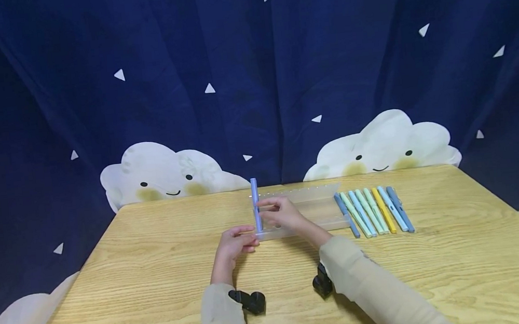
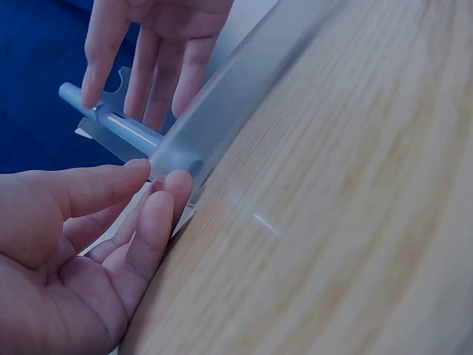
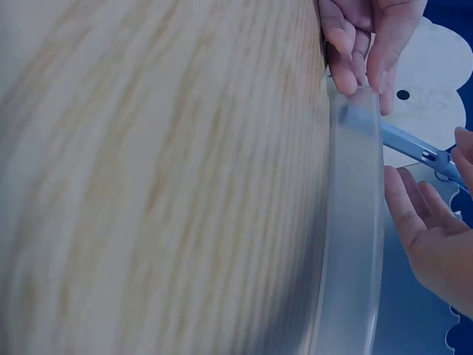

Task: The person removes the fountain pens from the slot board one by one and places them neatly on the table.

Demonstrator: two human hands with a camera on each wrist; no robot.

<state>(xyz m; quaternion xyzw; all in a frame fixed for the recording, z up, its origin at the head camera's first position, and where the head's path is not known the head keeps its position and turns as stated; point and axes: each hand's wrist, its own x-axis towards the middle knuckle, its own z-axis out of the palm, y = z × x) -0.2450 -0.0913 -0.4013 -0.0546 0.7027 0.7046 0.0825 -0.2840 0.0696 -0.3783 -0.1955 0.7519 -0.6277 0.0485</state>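
A translucent pen tray with notched edges lies on the table, a blue pen set along its left end. My left hand pinches the near left corner of the tray between thumb and fingers, seen close in the left wrist view. Over the tray, my right hand reaches leftward. One of its fingertips touches the blue pen near the clip in the left wrist view, while the other fingers extend loosely beside it. Right of the tray lies a row of several pens in blue, green and yellow.
The wooden table extends to both sides of the tray. Behind it hangs a dark blue curtain with white triangles and clouds. A black wrist camera sits on each sleeve.
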